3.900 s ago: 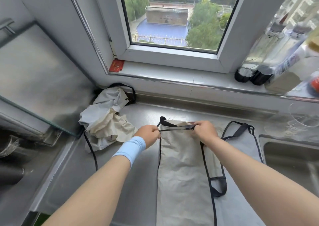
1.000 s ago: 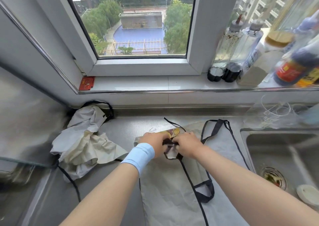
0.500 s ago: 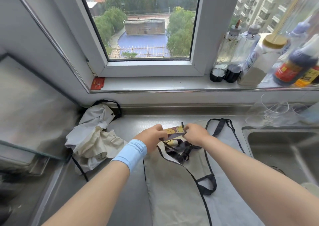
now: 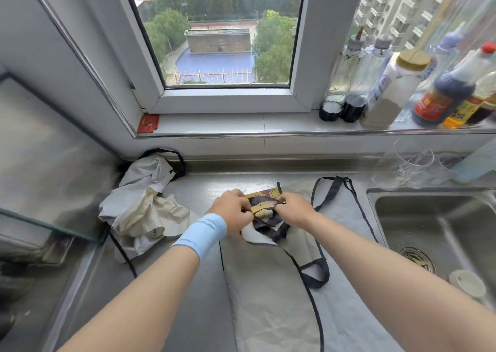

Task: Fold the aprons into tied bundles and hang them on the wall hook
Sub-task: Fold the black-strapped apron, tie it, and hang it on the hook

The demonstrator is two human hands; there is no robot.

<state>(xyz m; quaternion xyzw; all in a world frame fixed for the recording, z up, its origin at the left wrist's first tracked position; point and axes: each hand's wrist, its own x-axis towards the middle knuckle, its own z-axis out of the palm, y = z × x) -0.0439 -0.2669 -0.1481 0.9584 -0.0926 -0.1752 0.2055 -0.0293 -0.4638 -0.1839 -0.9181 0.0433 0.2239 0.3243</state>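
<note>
Flat grey apron (image 4: pixel 268 292) spread from the near table edge to the middle. On its far end sits the patterned bundle (image 4: pixel 261 198). Left hand (image 4: pixel 233 212) and right hand (image 4: pixel 295 209) each pinch its thin black strap (image 4: pixel 265 208), fingers curled. Likely risks: the strap slips and the roll springs open, or the lower apron's tie gets knotted in. Crumpled apron (image 4: pixel 142 212) lies at the far left corner.

Home kitchen: sink (image 4: pixel 418 233), sauce bottles (image 4: pixel 442 96).

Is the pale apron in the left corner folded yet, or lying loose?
Loose: the apron lies crumpled in a heap on the counter, black straps trailing, untied.
</note>
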